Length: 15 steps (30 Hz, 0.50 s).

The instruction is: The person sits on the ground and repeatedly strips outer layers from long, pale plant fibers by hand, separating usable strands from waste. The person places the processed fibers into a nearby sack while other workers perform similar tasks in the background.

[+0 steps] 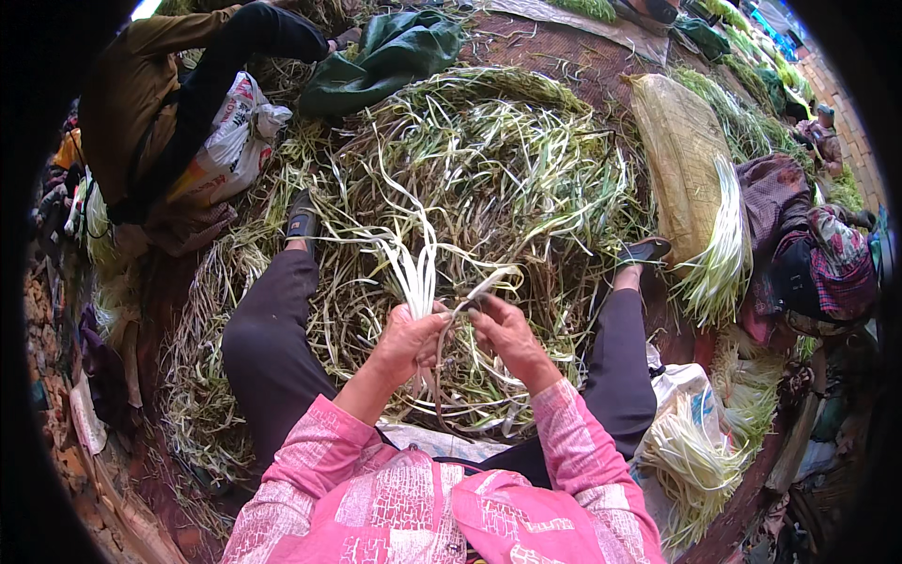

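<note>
My left hand (409, 341) grips a small bunch of white-stemmed stalks (420, 273), which look like blanched garlic shoots or chives. The white stems stand up from the fist, and their thin pale-green leaves trail away to the far side. Just to its right, my right hand (509, 337) pinches one stalk (489, 283) between thumb and fingers. A brownish strip hangs from that stalk between the two hands. Beneath both hands, between my legs, spreads a large heap of loose leaves and stalks (486, 169), part white, part green, part brown and dry.
Beside my right foot lies a yellowish woven sack (680, 162) with a sheaf of cleaned stalks (722, 243) on it. More pale stalks (694, 451) rest on white sacking at my right. A green cloth (387, 60) lies beyond the heap. People sit at left (141, 106) and right (824, 261).
</note>
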### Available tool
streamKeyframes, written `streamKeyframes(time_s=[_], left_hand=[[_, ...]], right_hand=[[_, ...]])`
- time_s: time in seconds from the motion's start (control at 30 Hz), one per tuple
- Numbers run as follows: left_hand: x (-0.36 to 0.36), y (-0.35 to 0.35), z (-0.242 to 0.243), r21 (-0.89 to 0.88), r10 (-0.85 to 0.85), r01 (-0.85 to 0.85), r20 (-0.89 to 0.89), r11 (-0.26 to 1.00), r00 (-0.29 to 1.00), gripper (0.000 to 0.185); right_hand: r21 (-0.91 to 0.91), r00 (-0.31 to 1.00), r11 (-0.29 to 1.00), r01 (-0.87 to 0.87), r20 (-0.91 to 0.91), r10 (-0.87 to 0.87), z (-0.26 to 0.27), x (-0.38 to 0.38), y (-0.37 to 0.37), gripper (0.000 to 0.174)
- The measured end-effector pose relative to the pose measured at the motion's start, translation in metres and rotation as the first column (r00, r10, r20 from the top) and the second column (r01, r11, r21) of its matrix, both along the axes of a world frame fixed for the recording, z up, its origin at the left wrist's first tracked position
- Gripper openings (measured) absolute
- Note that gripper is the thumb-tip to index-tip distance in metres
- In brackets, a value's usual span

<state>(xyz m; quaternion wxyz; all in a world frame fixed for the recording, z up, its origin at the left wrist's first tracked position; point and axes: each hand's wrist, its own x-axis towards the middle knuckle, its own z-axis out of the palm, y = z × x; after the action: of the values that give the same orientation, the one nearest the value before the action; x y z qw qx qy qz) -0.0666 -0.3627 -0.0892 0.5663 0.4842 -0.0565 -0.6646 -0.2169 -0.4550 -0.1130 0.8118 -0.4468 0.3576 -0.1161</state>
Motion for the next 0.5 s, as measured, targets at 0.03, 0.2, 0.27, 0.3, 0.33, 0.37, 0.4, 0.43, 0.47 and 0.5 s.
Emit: streamKeyframes(time_s=[0.03, 0.2, 0.27, 0.3, 0.33, 0.37, 0.4, 0.43, 0.47, 0.5], left_hand=[[0.000, 0.001, 0.001, -0.002, -0.011, 0.011, -0.005, 1.000, 1.000, 0.008], [0.000, 0.005, -0.004, -0.038, -0.101, 0.101, -0.023, 0.994, 0.995, 0.014], [-0.006, 0.004, -0.001, 0.024, -0.086, 0.084, 0.070, 0.996, 0.994, 0.015], [-0.008, 0.004, 0.001, 0.051, -0.081, 0.075, 0.116, 0.996, 0.990, 0.016], [-0.005, 0.006, -0.002, 0.016, -0.129, 0.128, 0.125, 0.992, 0.984, 0.015], [-0.004, 0.005, -0.001, 0.021, -0.117, 0.115, 0.095, 0.993, 0.989, 0.015], [-0.003, 0.004, 0.000, 0.029, -0.101, 0.099, 0.067, 0.995, 0.993, 0.016], [-0.002, 0.004, 0.001, 0.038, -0.086, 0.084, 0.039, 0.996, 0.996, 0.016], [0.000, 0.005, -0.002, 0.011, -0.114, 0.114, 0.005, 0.993, 0.994, 0.015], [-0.002, 0.004, -0.001, 0.012, -0.101, 0.101, -0.018, 0.995, 0.995, 0.014]], right_hand=[[0.032, 0.996, 0.998, 0.053, 0.073, -0.055, 0.000, 0.008, 0.000, 0.026], [0.005, 0.993, 0.995, 0.099, 0.060, -0.099, 0.003, 0.019, -0.013, 0.017], [0.128, 0.975, 0.971, 0.202, 0.071, -0.212, -0.006, 0.022, -0.021, 0.015], [0.210, 0.962, 0.949, 0.234, 0.089, -0.257, -0.006, 0.022, -0.027, 0.014], [0.262, 0.947, 0.932, 0.251, 0.134, -0.293, -0.011, 0.023, -0.033, 0.011], [0.214, 0.954, 0.947, 0.241, 0.130, -0.272, -0.011, 0.021, -0.040, 0.011], [0.210, 0.935, 0.924, 0.320, 0.087, -0.344, -0.005, 0.022, -0.043, 0.012], [0.202, 0.909, 0.895, 0.399, 0.044, -0.415, -0.001, 0.023, -0.047, 0.013], [0.218, 0.888, 0.879, 0.424, 0.090, -0.451, -0.013, 0.020, -0.056, 0.016], [0.155, 0.906, 0.911, 0.381, 0.131, -0.402, -0.030, 0.012, -0.065, 0.018]])
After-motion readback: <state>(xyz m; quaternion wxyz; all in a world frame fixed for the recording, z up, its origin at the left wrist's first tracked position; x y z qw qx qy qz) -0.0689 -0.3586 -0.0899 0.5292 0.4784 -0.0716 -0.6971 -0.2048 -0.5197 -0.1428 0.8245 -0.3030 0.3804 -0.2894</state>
